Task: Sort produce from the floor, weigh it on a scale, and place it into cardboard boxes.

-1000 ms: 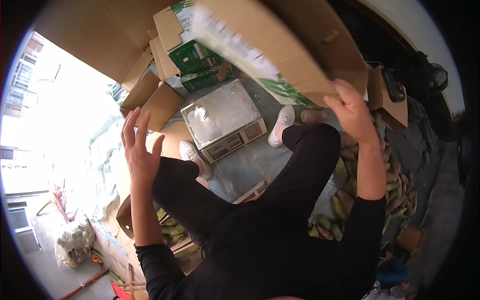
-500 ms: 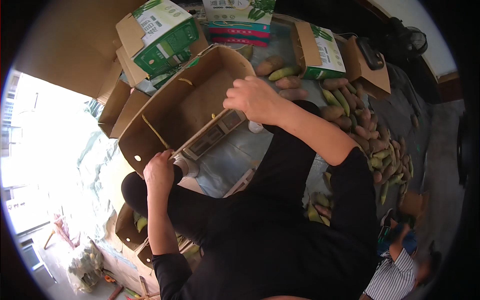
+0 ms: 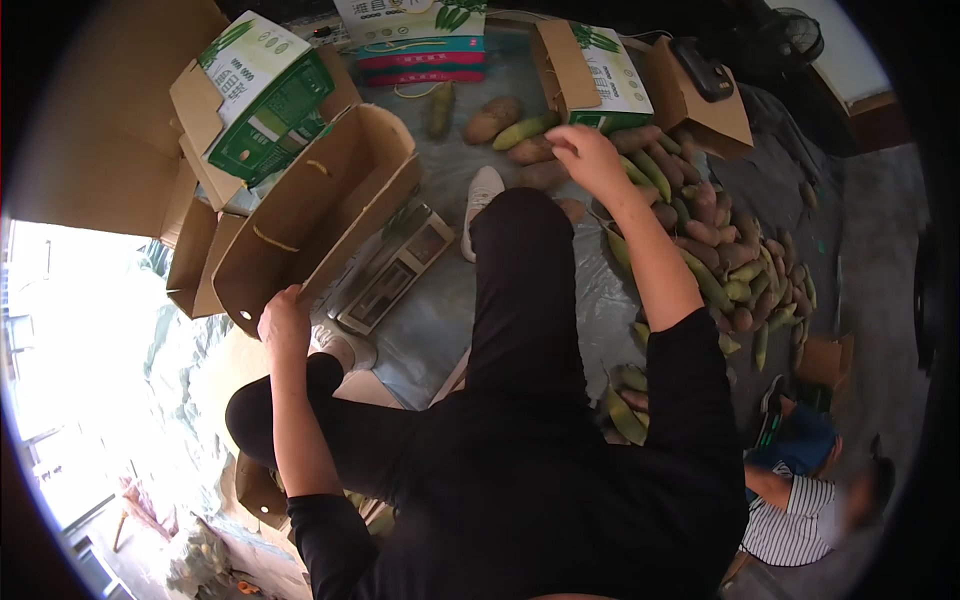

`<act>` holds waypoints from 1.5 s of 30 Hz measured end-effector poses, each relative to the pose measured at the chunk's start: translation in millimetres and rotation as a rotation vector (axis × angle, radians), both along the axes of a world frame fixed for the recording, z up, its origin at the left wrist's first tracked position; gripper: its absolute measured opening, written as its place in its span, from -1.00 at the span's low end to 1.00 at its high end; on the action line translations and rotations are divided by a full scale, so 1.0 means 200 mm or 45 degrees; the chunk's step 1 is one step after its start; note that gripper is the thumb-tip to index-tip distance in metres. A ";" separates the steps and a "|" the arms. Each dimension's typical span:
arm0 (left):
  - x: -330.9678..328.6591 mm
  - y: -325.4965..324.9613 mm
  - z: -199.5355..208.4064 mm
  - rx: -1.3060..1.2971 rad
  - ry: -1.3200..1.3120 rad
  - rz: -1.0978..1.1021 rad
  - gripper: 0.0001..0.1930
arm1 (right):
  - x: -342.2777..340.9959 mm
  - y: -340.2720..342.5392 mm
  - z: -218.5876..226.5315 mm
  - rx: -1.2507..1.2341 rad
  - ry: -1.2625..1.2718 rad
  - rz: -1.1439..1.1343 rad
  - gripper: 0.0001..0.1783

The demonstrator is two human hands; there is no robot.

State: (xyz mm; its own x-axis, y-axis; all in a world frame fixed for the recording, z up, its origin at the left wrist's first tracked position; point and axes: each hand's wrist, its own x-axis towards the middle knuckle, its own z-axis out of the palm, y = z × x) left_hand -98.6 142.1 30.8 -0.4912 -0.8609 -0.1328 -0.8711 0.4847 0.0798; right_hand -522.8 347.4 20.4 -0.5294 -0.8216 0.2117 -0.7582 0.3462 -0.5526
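My left hand (image 3: 285,325) grips the near corner of a long, open brown cardboard box (image 3: 345,235) with yellow cord handles, which leans at a tilt. Inside, the box shows bare walls. My right hand (image 3: 592,163) is off the box, held out over the vegetables with its fingers loosely apart and nothing in them. Closest to it lie a green radish (image 3: 526,130) and a brownish-red root vegetable (image 3: 532,150). Beside the tilted box, partly behind its wall, sits a digital scale (image 3: 395,275).
A large pile of green and reddish root vegetables (image 3: 735,245) spreads to the right. Green-and-white cartons (image 3: 265,100) and another carton (image 3: 605,80) stand at the back, near a stack of pink and teal packages (image 3: 420,62). Another person in a striped shirt (image 3: 790,525) is at lower right.
My right hand has let go of the box's edge and moved right over the vegetables. The box has shifted left and lower, with my left hand still on it, and more of the scale shows.
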 end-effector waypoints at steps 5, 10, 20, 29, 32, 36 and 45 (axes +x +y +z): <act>0.01 -0.07 -0.09 0.205 0.011 0.041 -0.72 | -0.06 0.39 -0.55 0.453 -0.099 -0.236 -0.81; -0.03 -0.06 -0.08 0.216 0.066 0.024 -0.72 | 0.05 0.65 -1.02 0.770 -0.321 -0.390 -0.66; -0.03 -0.07 -0.11 0.270 0.120 0.145 -0.74 | 0.05 0.35 -1.14 0.835 0.117 -0.282 -0.60; -0.04 -0.06 -0.10 0.261 0.116 0.161 -0.76 | -0.07 0.23 -1.31 0.735 0.517 -0.152 -0.59; -0.03 -0.06 -0.10 0.244 0.084 0.155 -0.74 | -0.08 0.22 -1.28 1.055 0.240 -0.203 -0.62; -0.03 -0.07 -0.12 0.253 0.097 0.135 -0.74 | -0.12 0.29 -1.31 1.247 0.385 -0.103 -0.64; -0.04 -0.07 -0.11 0.248 0.112 0.133 -0.74 | 0.02 0.48 -1.39 1.190 0.252 -0.016 -0.68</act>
